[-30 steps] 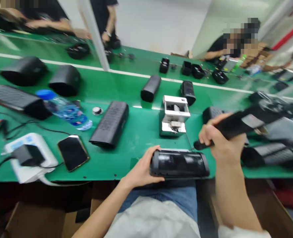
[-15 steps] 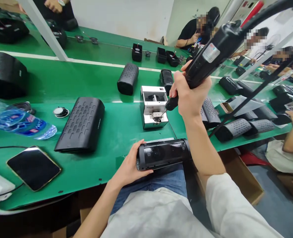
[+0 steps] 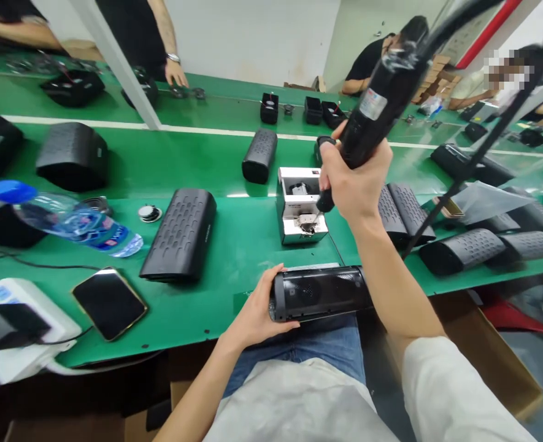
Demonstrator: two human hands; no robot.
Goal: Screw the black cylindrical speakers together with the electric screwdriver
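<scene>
A black speaker housing (image 3: 321,293) lies on its side at the table's front edge, and my left hand (image 3: 262,310) grips its left end. My right hand (image 3: 356,175) is wrapped round a black electric screwdriver (image 3: 372,104) with a cable at its top. The screwdriver's lower tip reaches down to the front of a white and silver screw feeder (image 3: 303,230); whether a screw is on the tip is too small to tell. The speaker's right end is partly hidden behind my right forearm.
On the left are a dark speaker shell (image 3: 179,233), a water bottle (image 3: 82,224), a phone (image 3: 110,304) and a white power strip (image 3: 27,319). Several speakers (image 3: 464,250) lie at right. A thick cable hangs at right. People work across the green table (image 3: 234,236).
The view has shifted, so the table's objects appear further right. Both hands keep their holds, and the screwdriver tip stays at the screw feeder. A person's hand across the table now rests lower.
</scene>
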